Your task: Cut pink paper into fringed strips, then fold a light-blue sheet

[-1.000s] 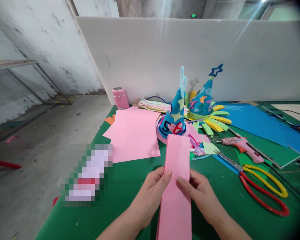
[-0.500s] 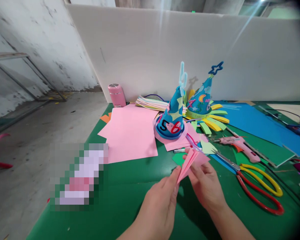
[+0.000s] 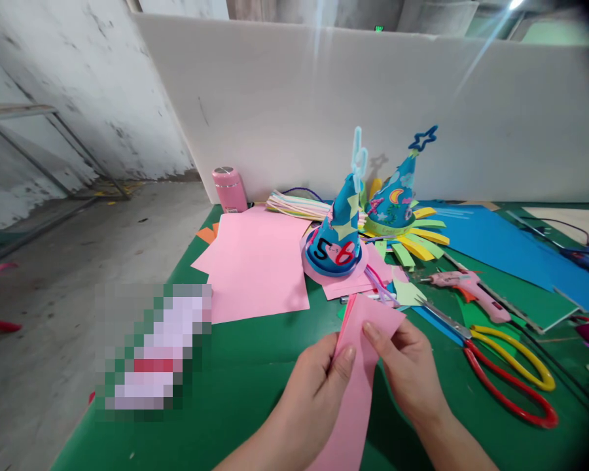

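A long pink paper strip [image 3: 356,399], folded in layers at its far end, hangs between my two hands above the green table [image 3: 240,373]. My left hand [image 3: 319,386] grips its left edge, thumb on top. On its upper right part my right hand [image 3: 407,366] presses with the thumb, fingers behind the paper. Just beyond stands a blue cone hat [image 3: 341,222] with a black 5 and a red 6 on a pink disc. Behind it to the right is another blue cone hat [image 3: 395,196] with a yellow and green fringe.
Large pink sheets [image 3: 260,261] lie left of centre, near a pink bottle [image 3: 230,190]. Scissors with red and yellow handles [image 3: 471,333] and a pink glue gun [image 3: 471,288] lie right of my hands. Blue sheets [image 3: 510,242] are at the back right.
The folded pink paper has turned so that its broad face and long lower part now show. Both thumbs now rest on that face.
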`<state>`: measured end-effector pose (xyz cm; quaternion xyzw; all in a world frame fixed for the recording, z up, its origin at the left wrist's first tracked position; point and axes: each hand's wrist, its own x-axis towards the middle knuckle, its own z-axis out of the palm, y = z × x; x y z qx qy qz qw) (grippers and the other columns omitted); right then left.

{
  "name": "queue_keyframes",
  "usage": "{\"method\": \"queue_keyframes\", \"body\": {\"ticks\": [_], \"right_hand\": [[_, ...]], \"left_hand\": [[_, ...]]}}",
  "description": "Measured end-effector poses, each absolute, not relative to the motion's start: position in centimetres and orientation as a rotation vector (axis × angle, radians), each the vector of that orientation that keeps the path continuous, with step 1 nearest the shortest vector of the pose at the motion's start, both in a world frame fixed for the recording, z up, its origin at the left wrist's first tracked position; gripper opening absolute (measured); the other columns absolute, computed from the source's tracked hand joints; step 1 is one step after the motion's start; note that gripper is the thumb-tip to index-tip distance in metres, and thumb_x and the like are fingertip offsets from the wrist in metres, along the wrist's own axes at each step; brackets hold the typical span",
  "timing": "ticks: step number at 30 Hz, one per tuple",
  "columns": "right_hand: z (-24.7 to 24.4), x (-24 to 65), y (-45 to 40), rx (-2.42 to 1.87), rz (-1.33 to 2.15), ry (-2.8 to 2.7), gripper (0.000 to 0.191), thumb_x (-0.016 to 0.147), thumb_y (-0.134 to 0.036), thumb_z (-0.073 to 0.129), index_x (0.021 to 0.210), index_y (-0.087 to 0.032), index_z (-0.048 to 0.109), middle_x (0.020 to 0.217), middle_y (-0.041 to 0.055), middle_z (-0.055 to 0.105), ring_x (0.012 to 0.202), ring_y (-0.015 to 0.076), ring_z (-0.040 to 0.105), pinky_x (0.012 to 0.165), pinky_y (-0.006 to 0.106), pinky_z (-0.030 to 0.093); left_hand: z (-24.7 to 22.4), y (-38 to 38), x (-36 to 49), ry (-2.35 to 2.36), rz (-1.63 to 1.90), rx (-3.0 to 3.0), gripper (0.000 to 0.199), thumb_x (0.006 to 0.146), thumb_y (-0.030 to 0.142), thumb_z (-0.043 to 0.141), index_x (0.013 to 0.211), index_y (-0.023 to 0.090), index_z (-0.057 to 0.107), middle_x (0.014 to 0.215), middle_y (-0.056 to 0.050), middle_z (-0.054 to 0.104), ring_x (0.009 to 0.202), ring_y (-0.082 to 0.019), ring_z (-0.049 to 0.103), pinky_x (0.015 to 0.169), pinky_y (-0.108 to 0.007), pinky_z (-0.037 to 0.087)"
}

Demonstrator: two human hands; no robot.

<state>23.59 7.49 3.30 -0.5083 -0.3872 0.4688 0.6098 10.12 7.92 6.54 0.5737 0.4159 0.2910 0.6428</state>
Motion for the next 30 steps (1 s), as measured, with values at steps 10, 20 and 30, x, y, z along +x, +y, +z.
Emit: {"method": "queue_keyframes", "body": {"ticks": [10,20,30], "right_hand": [[3.28,23.47,7.50,-1.196,1.145,-0.841,0.013,0.068,-0.026,0.066,0.080,-0.022,0.064,0.074,-0.0013,0.067,0.065,0.0134,0.058,0.059,0.023,0.048],[3.79,23.33,7.49,-1.279,1.111,-0.812,0.015,0.060,-0.029,0.070,0.071,-0.019,0.066,0.065,-0.0001,0.067,0.056,0.0142,0.057,0.050,0.023,0.047],[4.10,23.48,7.23,-1.266,1.188,-0.813,0.015,0.060,-0.029,0.071,0.067,-0.018,0.064,0.061,0.0006,0.065,0.050,0.0132,0.055,0.044,0.023,0.045]], "left_hand": [[6.48,7.70,10.20,0.918,0.620,1.138,0.033,0.080,0.048,0.039,0.071,0.017,0.041,0.063,0.002,0.042,0.055,-0.009,0.036,0.051,-0.022,0.030],[6.12,7.39,9.76,0.894,0.585,1.042,0.038,0.075,0.054,0.043,0.069,0.017,0.042,0.063,0.001,0.045,0.054,-0.009,0.039,0.050,-0.021,0.030],[6.05,7.42,9.50,0.881,0.581,0.954,0.036,0.076,0.051,0.044,0.069,0.017,0.042,0.060,0.003,0.039,0.054,-0.009,0.040,0.050,-0.022,0.030]]}}
